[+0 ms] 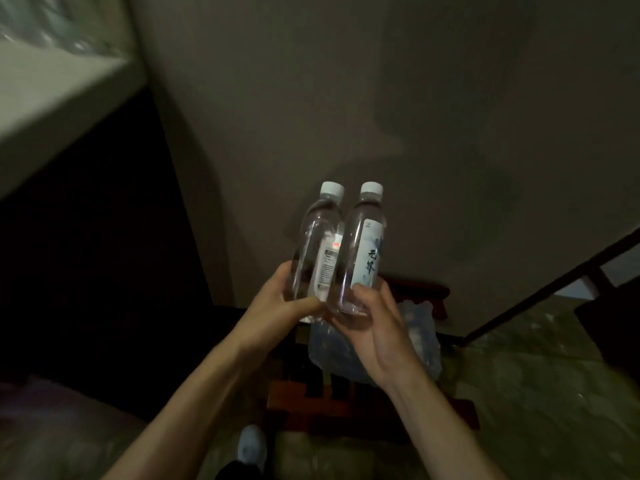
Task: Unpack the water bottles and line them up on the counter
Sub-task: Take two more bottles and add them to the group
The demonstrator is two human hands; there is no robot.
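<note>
Against dim plaster wall, both hands, left hand (277, 303) and right hand (375, 317), grip two clear ribbed plastic bottles (341, 251), white-capped

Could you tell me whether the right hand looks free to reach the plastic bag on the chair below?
Probably not yet: the right hand grips a bottle, with the bag just beneath it.

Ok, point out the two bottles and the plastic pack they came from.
left bottle (313, 251): head view, clear body.
right bottle (363, 251): head view, label.
plastic pack (420, 334): head view, crumpled wrap right of the hands.
</note>
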